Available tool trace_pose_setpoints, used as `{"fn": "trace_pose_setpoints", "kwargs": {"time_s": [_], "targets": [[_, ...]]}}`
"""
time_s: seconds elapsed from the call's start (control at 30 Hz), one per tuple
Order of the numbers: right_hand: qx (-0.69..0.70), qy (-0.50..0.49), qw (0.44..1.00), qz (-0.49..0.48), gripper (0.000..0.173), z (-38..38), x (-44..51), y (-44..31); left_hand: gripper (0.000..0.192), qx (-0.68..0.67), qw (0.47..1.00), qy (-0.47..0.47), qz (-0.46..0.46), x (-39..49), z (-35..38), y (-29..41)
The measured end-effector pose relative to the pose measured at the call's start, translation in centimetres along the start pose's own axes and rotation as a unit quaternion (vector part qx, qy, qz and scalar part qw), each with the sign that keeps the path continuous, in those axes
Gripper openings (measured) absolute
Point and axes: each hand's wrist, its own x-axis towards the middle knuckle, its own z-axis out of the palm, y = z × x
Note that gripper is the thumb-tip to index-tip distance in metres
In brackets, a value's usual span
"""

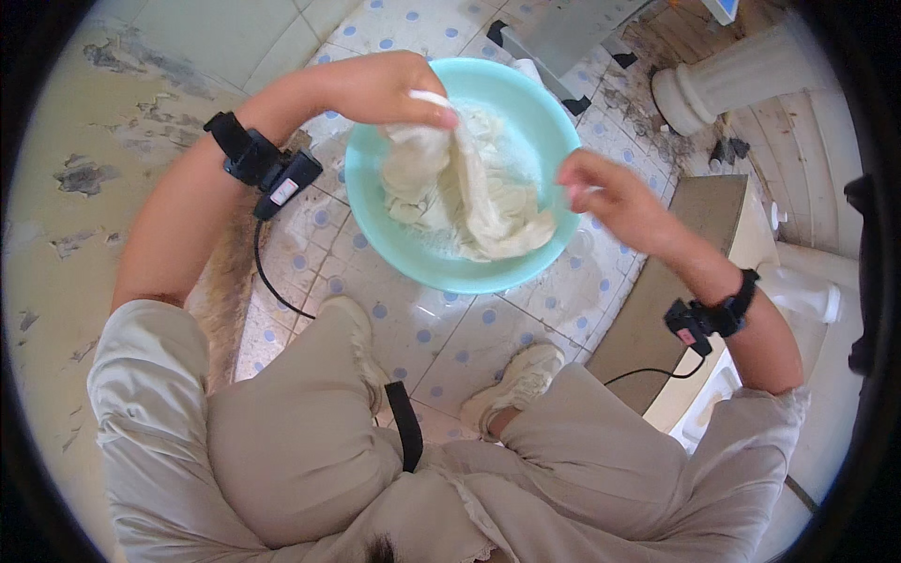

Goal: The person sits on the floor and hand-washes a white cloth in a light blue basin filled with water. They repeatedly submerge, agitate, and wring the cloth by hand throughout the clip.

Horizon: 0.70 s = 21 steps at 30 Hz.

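Observation:
A round turquoise plastic basin (461,281) sits on the tiled floor in front of me. Wet off-white cloth (486,204) lies bunched inside it, with some suds around the folds. My left hand (405,95) is over the basin's upper left rim, its thumb and fingers closed on a raised part of the cloth. My right hand (605,197), slightly blurred, is at the basin's right rim with its fingers curled; whether it pinches anything cannot be made out.
Patterned floor tiles (422,338) surround the basin, and my shoes (521,380) stand below it. A peeling wall (84,176) rises at the left. A brown-sided ledge (654,281) and a thick white pipe (732,77) are at the right. A grey panel (570,35) stands beyond the basin.

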Motion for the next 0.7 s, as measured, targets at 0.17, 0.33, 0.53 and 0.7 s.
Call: {"fn": "trace_pose_setpoints", "kwargs": {"time_s": [0.17,0.33,0.53,0.7], "targets": [[0.019,0.1,0.983,-0.154,0.067,9.0,4.7,2.2,0.026,0.054,0.985,-0.001,0.162,1.4,5.4,4.0],[0.22,-0.085,0.969,0.077,0.057,12.9,3.6,3.3,0.044,-0.067,0.994,0.073,0.049,-1.4,12.5,0.1],[0.382,-0.048,0.91,0.157,0.05,13.9,2.6,6.5,0.05,-0.423,0.825,0.065,-0.369,0.8,16.8,-6.5],[0.059,-0.241,0.968,-0.027,0.038,10.9,4.2,3.6,0.051,-0.65,0.719,0.115,-0.219,2.8,15.7,-6.2]]}}
